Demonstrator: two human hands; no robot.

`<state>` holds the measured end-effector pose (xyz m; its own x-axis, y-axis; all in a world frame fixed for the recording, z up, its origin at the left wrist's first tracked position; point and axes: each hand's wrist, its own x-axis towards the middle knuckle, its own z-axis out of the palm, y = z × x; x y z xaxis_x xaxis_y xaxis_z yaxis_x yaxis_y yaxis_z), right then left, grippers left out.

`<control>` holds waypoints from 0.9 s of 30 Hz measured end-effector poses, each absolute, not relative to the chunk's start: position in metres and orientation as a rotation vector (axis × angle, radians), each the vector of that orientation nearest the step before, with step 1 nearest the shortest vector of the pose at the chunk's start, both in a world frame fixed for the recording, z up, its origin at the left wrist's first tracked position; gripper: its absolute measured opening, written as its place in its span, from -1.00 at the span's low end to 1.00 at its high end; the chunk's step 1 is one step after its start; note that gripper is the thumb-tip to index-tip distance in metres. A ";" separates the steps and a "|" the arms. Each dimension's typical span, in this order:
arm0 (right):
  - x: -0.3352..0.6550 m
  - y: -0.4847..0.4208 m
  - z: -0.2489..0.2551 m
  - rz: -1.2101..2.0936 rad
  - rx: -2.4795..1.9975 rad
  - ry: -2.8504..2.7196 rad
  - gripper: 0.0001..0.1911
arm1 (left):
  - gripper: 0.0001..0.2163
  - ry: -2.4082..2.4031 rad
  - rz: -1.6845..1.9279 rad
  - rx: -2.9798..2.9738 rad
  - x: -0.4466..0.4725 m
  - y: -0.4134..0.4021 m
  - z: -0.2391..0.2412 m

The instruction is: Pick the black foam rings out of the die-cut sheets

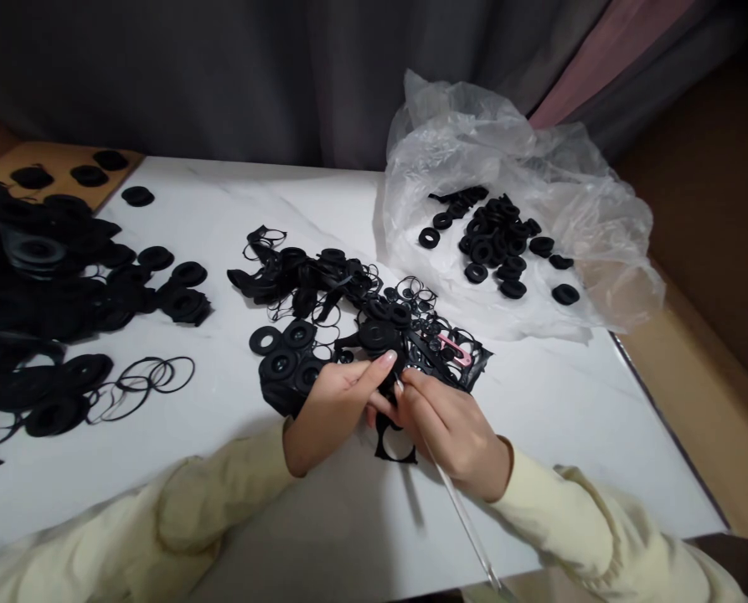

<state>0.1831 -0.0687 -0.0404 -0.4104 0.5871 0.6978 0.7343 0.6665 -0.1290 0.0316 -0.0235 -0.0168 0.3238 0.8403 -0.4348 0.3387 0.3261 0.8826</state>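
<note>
At the middle of the table, my left hand [342, 398] is closed on a black rubber piece [379, 337] with round moulded shapes, thumb on top. My right hand [452, 427] meets it there, fingers pinched round a long thin silver tool [465, 519]. The tool's back end slants down toward the table's front edge. Its tip is at the rubber piece, largely hidden by my fingers. Below the hands hangs a black rubber scrap [395, 444] with a big round hole. Left of my left hand lies a black sheet of joined rings [282, 362].
A dark pile of rubber pieces [47, 293] covers the table's left side, with thin loose rings [151, 381]. Behind my hands lie black scraps [311, 272] and a small pink tool [455, 347]. Loose thick rings [499, 234] rest on a clear plastic bag [600, 218].
</note>
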 end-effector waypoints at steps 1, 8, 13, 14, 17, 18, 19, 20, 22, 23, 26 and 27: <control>0.183 -0.069 -0.041 -0.261 -1.008 -2.131 -0.92 | -0.54 1.249 0.484 1.243 0.032 -0.023 -0.016; 0.184 -0.073 -0.053 -0.102 -1.155 -2.060 -0.89 | -0.56 1.217 0.470 1.217 0.033 -0.024 -0.015; 0.184 -0.073 -0.053 0.013 -1.197 -1.976 -0.87 | -0.55 1.213 0.462 1.190 0.033 -0.025 -0.017; 0.185 -0.073 -0.052 0.011 -1.201 -1.972 -0.87 | -0.56 1.215 0.465 1.188 0.033 -0.025 -0.018; 0.189 -0.072 -0.050 -0.025 -1.202 -2.006 -0.87 | -0.56 1.212 0.467 1.180 0.032 -0.025 -0.020; 0.191 -0.071 -0.049 -0.040 -1.186 -2.036 -0.87 | -0.56 1.209 0.465 1.178 0.031 -0.025 -0.020; 0.192 -0.070 -0.048 -0.059 -1.158 -2.072 -0.88 | -0.56 1.204 0.464 1.178 0.031 -0.025 -0.020; 0.193 -0.069 -0.047 -0.083 -1.124 -2.107 -0.90 | -0.56 1.197 0.465 1.178 0.031 -0.025 -0.021; 0.194 -0.066 -0.045 -0.156 -1.062 -2.157 -0.96 | -0.57 1.183 0.474 1.178 0.031 -0.025 -0.021; 0.195 -0.065 -0.043 -0.197 -1.045 -2.163 -0.97 | -0.57 1.178 0.478 1.178 0.031 -0.024 -0.021; 0.194 -0.063 -0.042 -0.286 -1.045 -2.161 -0.93 | -0.58 1.184 0.487 1.175 0.031 -0.024 -0.022; 0.193 -0.063 -0.042 -0.300 -1.045 -2.159 -0.93 | -0.59 1.190 0.487 1.171 0.032 -0.024 -0.022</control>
<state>0.1931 -0.0632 -0.0417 -0.4225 0.5930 0.6854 0.7573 0.6465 -0.0925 0.0316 -0.0242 -0.0219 0.3619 0.8140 -0.4543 0.2620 0.3788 0.8876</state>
